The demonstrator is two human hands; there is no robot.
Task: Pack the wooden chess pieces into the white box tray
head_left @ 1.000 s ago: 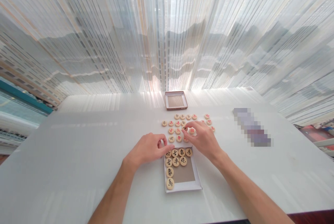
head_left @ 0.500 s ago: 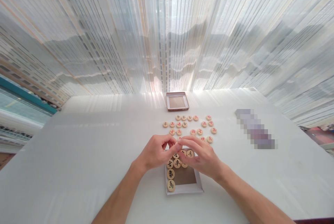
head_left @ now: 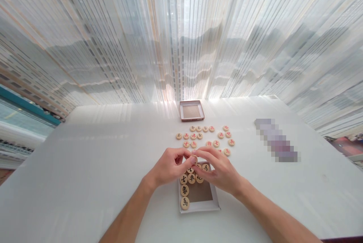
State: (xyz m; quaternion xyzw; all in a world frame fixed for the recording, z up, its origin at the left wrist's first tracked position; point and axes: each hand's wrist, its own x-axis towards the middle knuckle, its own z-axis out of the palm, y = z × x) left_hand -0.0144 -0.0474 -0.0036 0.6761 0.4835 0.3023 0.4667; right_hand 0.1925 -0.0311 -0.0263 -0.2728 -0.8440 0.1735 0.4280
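Note:
Above the far side of a shallow open box [head_left: 200,206], my two hands meet around one round wooden xiangqi piece [head_left: 194,160]. My left hand [head_left: 172,165] pinches it between thumb and index finger. The thumb and fingers of my right hand [head_left: 217,165] close on it from the other side. Its marking is mostly covered. Inside the box lie several pieces with black characters, among them a black horse piece [head_left: 185,203] in the near left corner and an elephant piece [head_left: 184,190] behind it. My hands hide part of the box's back row.
Beyond my hands, several smaller-looking loose pieces with red and black characters [head_left: 193,136] lie in rough rows on the white table [head_left: 113,167]. An open box lid [head_left: 191,112] rests near the curtain [head_left: 176,39]. A blurred-out object [head_left: 276,140] is at the right.
The piece between my fingers now shows more of its face. Both hands stay almost in place over the box, and the whole view has shifted slightly.

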